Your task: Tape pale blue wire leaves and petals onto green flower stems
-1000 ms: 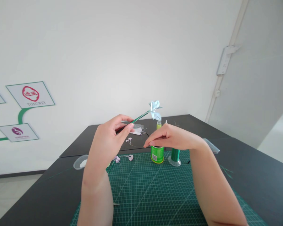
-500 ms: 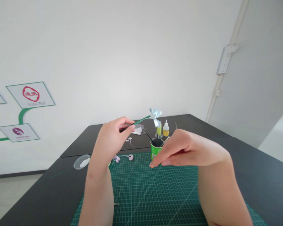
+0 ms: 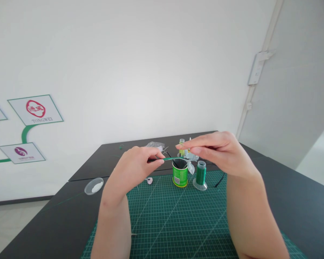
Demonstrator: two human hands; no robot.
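Note:
My left hand (image 3: pixel 138 167) pinches a green-wrapped stem (image 3: pixel 172 158), which lies nearly level and points right. At its far end are pale blue petals (image 3: pixel 191 167), partly behind the fingers of my right hand (image 3: pixel 215 147). The thumb and fingers of my right hand are drawn together just above the petals; whether they grip a thread or anything else is too small to make out. Behind and below the stem stands a green can (image 3: pixel 180 177) with dark tools in it. A spool of green thread (image 3: pixel 201 174) stands to its right.
A green cutting mat (image 3: pixel 178 223) covers the front of the dark table (image 3: pixel 64 205). A clear dish (image 3: pixel 94 186) with something white lies at the left. Farther back are a plastic bag (image 3: pixel 155 145) and a yellow-green spool (image 3: pixel 181 146). A pale purple piece (image 3: pixel 149 180) rests on the mat.
The stem has tipped from slanting upward to nearly level, and its petals are lower and farther right. My right hand has risen from beside the can to above the petals, uncovering the green spool.

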